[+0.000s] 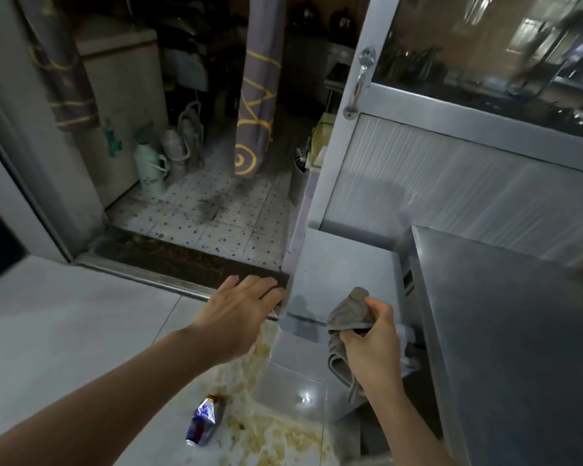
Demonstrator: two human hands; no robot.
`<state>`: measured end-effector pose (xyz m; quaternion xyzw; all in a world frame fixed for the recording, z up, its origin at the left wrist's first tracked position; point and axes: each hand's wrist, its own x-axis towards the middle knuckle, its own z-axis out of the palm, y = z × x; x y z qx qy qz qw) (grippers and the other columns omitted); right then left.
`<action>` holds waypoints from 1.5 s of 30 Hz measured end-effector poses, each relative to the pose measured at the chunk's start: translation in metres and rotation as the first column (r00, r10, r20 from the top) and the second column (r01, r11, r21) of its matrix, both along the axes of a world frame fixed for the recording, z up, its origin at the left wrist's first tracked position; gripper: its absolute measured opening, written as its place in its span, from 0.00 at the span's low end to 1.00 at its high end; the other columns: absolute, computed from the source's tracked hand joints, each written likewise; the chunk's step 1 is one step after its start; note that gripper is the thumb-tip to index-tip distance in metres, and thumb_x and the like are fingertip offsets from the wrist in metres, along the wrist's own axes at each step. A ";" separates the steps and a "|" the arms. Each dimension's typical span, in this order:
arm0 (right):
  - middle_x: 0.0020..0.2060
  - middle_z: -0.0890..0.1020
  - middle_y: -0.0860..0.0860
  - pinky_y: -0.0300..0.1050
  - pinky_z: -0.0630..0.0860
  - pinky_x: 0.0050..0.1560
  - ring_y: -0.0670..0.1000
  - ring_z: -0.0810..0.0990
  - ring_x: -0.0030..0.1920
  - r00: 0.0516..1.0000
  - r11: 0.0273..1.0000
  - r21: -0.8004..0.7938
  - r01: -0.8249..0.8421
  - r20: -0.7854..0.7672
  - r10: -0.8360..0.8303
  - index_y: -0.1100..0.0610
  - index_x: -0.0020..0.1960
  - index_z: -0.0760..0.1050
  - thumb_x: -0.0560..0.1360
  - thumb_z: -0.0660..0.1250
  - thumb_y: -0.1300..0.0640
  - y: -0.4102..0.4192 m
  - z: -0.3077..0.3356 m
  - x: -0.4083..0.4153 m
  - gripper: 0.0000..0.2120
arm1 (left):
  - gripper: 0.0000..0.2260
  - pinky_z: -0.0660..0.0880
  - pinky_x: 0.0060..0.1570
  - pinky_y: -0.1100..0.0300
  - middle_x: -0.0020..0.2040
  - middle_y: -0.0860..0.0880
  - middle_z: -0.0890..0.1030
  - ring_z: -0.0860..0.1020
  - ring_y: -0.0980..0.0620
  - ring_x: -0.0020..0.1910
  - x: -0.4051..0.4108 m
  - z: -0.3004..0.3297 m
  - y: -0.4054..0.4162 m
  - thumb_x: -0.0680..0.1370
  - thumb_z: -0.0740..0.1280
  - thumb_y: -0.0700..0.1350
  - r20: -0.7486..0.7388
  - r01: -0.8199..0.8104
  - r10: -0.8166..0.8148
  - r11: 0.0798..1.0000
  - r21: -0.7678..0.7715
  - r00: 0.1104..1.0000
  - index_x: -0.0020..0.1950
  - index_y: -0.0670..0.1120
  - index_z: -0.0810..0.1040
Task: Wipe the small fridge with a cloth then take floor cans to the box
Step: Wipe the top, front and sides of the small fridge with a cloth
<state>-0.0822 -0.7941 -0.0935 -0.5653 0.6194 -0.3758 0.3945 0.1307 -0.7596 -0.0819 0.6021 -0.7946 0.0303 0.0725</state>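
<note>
Holding a grey cloth (345,334) bunched in closed fingers, the right hand (372,344) hangs before the small fridge (320,284). Left hand (246,307) is spread wide, empty. A crushed can (204,420) lies near on the stained floor (81,331).

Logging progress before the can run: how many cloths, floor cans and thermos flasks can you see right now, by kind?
Grey-brown cloths: 1, bunched in the right hand, cloth
Crushed blue and silver cans on the floor: 1
Thermos flasks by the far fridge: 2, one pale green, one white
Total: 4
The left hand holds nothing.
</note>
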 end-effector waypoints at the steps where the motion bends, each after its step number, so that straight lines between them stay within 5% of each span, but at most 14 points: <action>1: 0.46 0.77 0.43 0.32 0.78 0.38 0.42 0.80 0.44 1.000 1.000 -0.010 0.006 0.000 -0.006 0.47 0.61 0.65 0.71 0.72 0.61 0.001 0.003 0.013 0.25 | 0.27 0.65 0.64 0.51 0.71 0.47 0.67 0.68 0.48 0.67 0.015 0.001 -0.003 0.74 0.65 0.42 0.010 0.010 -0.010 1.000 -0.005 1.000 0.72 0.48 0.63; 8: 0.46 0.76 0.42 0.28 0.72 0.44 0.44 0.76 0.46 0.983 0.981 -0.140 0.136 -0.106 -0.151 0.55 0.63 0.69 0.71 0.72 0.65 0.006 0.016 0.127 0.23 | 0.28 0.62 0.65 0.54 0.72 0.50 0.64 0.64 0.50 0.68 0.134 0.005 -0.020 0.74 0.65 0.43 0.001 0.105 -0.105 0.994 0.040 0.995 0.73 0.51 0.60; 17: 0.50 0.79 0.50 0.39 0.76 0.51 0.49 0.78 0.47 0.947 0.958 -0.099 0.268 -0.154 -0.281 0.55 0.64 0.71 0.71 0.71 0.63 0.017 0.025 0.232 0.23 | 0.30 0.63 0.65 0.54 0.72 0.50 0.63 0.64 0.49 0.68 0.249 0.009 -0.033 0.73 0.66 0.44 -0.008 0.210 -0.211 0.964 0.161 0.977 0.73 0.50 0.58; 21: 0.47 0.80 0.49 0.29 0.76 0.43 0.49 0.79 0.44 0.915 0.928 -0.123 0.351 -0.165 -0.368 0.52 0.63 0.72 0.72 0.71 0.62 0.008 0.025 0.240 0.21 | 0.30 0.62 0.65 0.55 0.71 0.51 0.64 0.64 0.50 0.68 0.261 0.014 -0.064 0.73 0.64 0.42 -0.031 0.263 -0.262 0.948 0.178 0.965 0.73 0.51 0.59; 26: 0.50 0.81 0.56 0.58 0.80 0.49 0.59 0.81 0.47 0.896 0.897 -0.054 0.440 -0.040 -0.442 0.52 0.62 0.73 0.73 0.69 0.65 -0.019 0.014 0.248 0.20 | 0.28 0.62 0.65 0.54 0.70 0.51 0.66 0.64 0.50 0.67 0.257 0.016 -0.111 0.74 0.64 0.41 -0.085 0.365 -0.355 0.910 0.198 0.931 0.72 0.50 0.60; 28: 0.51 0.81 0.54 0.52 0.80 0.49 0.55 0.81 0.47 0.873 0.873 -0.060 0.485 -0.023 -0.487 0.51 0.63 0.73 0.73 0.69 0.65 -0.038 0.004 0.255 0.21 | 0.28 0.62 0.63 0.55 0.70 0.50 0.66 0.64 0.49 0.67 0.257 0.013 -0.135 0.74 0.64 0.42 -0.068 0.426 -0.422 0.879 0.214 0.904 0.72 0.50 0.60; 32: 0.48 0.79 0.47 0.22 0.71 0.36 0.36 0.78 0.40 0.812 0.812 -0.058 0.581 -0.024 -0.583 0.53 0.65 0.72 0.73 0.69 0.65 -0.084 -0.018 0.268 0.22 | 0.28 0.61 0.62 0.56 0.71 0.50 0.65 0.64 0.50 0.67 0.258 0.005 -0.198 0.75 0.63 0.41 -0.030 0.490 -0.500 0.833 0.257 0.866 0.73 0.50 0.59; 35: 0.43 0.77 0.43 0.23 0.69 0.29 0.31 0.77 0.34 0.749 0.750 0.005 0.662 -0.033 -0.661 0.52 0.65 0.70 0.73 0.69 0.64 -0.116 -0.025 0.279 0.22 | 0.28 0.63 0.62 0.54 0.70 0.50 0.66 0.65 0.50 0.66 0.259 0.003 -0.247 0.74 0.64 0.42 -0.005 0.536 -0.562 0.785 0.310 0.827 0.73 0.50 0.59; 39: 0.49 0.79 0.50 0.27 0.68 0.30 0.43 0.77 0.37 0.679 0.683 0.015 0.730 -0.126 -0.723 0.50 0.66 0.68 0.73 0.68 0.63 -0.143 -0.025 0.285 0.24 | 0.28 0.63 0.64 0.55 0.71 0.50 0.65 0.65 0.50 0.67 0.252 0.003 -0.300 0.76 0.63 0.43 -0.048 0.595 -0.615 0.735 0.325 0.787 0.74 0.50 0.58; 45: 0.42 0.78 0.45 0.25 0.68 0.33 0.38 0.75 0.33 0.539 0.544 0.024 0.839 -0.180 -0.823 0.53 0.66 0.67 0.72 0.68 0.64 -0.175 -0.033 0.299 0.25 | 0.27 0.59 0.66 0.57 0.73 0.51 0.62 0.62 0.50 0.70 0.237 -0.013 -0.366 0.77 0.63 0.44 -0.117 0.718 -0.735 0.596 0.360 0.668 0.74 0.49 0.56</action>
